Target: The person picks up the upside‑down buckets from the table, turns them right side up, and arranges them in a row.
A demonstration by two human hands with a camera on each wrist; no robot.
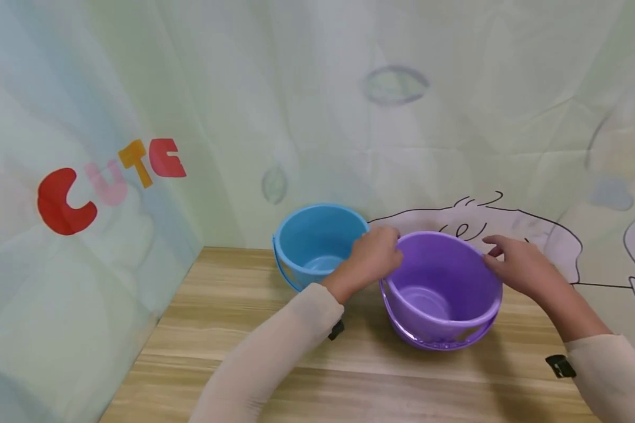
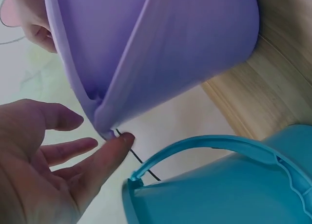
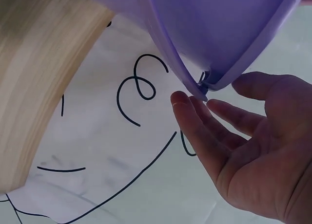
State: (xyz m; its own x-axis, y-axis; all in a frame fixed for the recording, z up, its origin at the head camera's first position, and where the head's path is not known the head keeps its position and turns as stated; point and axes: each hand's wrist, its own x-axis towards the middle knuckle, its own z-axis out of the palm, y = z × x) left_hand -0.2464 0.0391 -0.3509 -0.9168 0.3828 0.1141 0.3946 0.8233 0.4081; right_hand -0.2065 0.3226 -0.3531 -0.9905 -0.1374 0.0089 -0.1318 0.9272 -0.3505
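Observation:
A purple bucket [image 1: 444,282] stands on the wooden table, its handle hanging down along the front. My left hand [image 1: 378,251] is at the left of its rim; in the left wrist view the left fingers [image 2: 117,148] lie loosely bent by the handle joint, one fingertip touching it, thumb apart from the other fingertips. At the opposite joint is my right hand [image 1: 521,265]. Its thumb and fingers [image 3: 187,117] are spread around the rim end, loosely bent, the thumb against the rim. Behind my left forearm stands a blue bucket [image 1: 317,235], partly covered by the left hand.
The wooden table [image 1: 233,329] runs up to a printed cloth backdrop [image 1: 296,117] behind and on the left. Coloured letters [image 1: 111,182] are on the left cloth. The blue bucket's handle [image 2: 219,142] passes close below the left hand.

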